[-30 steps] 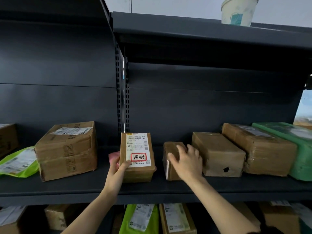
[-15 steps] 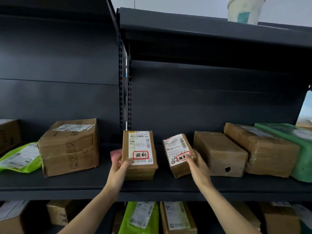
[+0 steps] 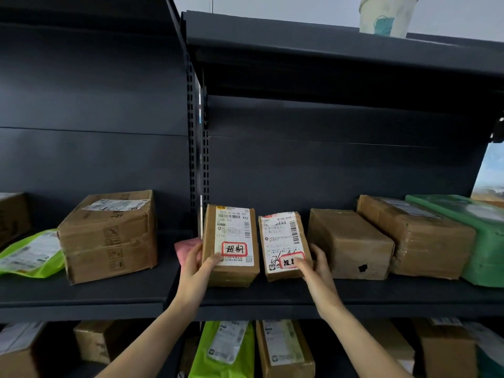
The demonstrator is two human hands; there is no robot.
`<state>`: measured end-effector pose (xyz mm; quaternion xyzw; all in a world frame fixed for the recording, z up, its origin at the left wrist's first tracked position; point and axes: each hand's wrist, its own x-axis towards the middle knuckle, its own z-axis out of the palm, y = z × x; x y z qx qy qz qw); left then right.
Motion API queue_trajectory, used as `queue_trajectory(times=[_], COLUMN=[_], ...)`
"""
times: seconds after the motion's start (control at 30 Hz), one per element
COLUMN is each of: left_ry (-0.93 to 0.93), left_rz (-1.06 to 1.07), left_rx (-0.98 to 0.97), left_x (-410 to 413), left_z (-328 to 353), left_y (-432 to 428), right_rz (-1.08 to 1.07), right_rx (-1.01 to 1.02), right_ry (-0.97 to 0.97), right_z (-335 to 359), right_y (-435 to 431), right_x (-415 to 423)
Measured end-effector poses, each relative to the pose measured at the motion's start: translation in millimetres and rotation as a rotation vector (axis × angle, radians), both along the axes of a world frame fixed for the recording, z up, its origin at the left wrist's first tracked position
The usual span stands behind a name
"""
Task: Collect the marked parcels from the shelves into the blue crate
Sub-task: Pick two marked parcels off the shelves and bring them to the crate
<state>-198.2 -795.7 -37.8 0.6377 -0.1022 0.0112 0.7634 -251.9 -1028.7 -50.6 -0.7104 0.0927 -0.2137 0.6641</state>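
The step in hand is the pick itself. The left hand (image 3: 195, 268) has its fingers (image 3: 214, 259) clamped on the left marked parcel (image 3: 231, 233): the thumb lies on the label face just under the red-bordered sticker, and the other fingers go behind the box, out of sight. The right hand (image 3: 317, 268) is clamped the same way on the right marked parcel (image 3: 281, 238), with its thumb across that parcel's red sticker. Both parcels stand tipped up with their labels facing the person. They are just beside each other between the two sets of fingers, and their lower ends seem to rest on the shelf (image 3: 272, 298).

Judging by this, the next move is to lift both parcels clear and carry them to the blue crate. The crate is not in view, so the person will probably have to turn or step back to find it.

Just outside the right fingers sits a plain brown box (image 3: 351, 241), close enough to rub the knuckles on the way out. Past it lie a taped box (image 3: 414, 238) and a green parcel (image 3: 482, 236). Something pink (image 3: 184, 246) shows behind the left fingers, but what it is cannot be told. Further out on that side are a large carton (image 3: 109, 236) and a lime mailer bag (image 3: 30, 255). A paper cup (image 3: 387, 15) stands on the top shelf, well above both hands. More parcels on the shelf below have not been checked for marks.
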Motion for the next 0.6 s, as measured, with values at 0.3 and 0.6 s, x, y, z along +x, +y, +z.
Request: queue_trajectory(times=[0.3, 0.6], left_ry=[-0.062, -0.105], left_rz=[-0.158, -0.167], left_rx=[-0.005, 0.053], left_x=[-13, -28], left_z=[4, 7], left_y=[4, 5], right_rz=[0.1, 0.12], right_rx=[-0.011, -0.111], right_ry=[-0.129, -0.161], right_z=[4, 5], right_y=[6, 1], right_x=[-20, -32])
